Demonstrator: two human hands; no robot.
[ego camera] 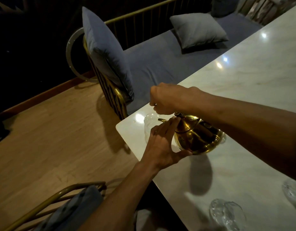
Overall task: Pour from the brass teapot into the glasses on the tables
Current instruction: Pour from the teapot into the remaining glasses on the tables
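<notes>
1. Head view: the teapot hangs tilted above the near-left corner of the marble table, its spout aimed at a clear glass that stands just inside that corner.
2. The right hand is closed in a fist over the teapot, holding it by the handle; the handle itself is mostly hidden under the fingers.
3. The left hand braces the teapot from the side: fingers lie flat along the neck near the lid, and the thumb presses the lower rim of the body. This is an open, spread grip, touching the pot rather than wrapped round it.
4. Whether liquid is running from the spout cannot be told; the spout tip sits over the glass rim.
5. Two more glasses stand at the table's near edge, well apart from the teapot, and a further one is cut by the right border.
6. Beyond the table's far-left side runs a grey bench with cushions.
7. A chair stands on the wood floor left of the table.
</notes>
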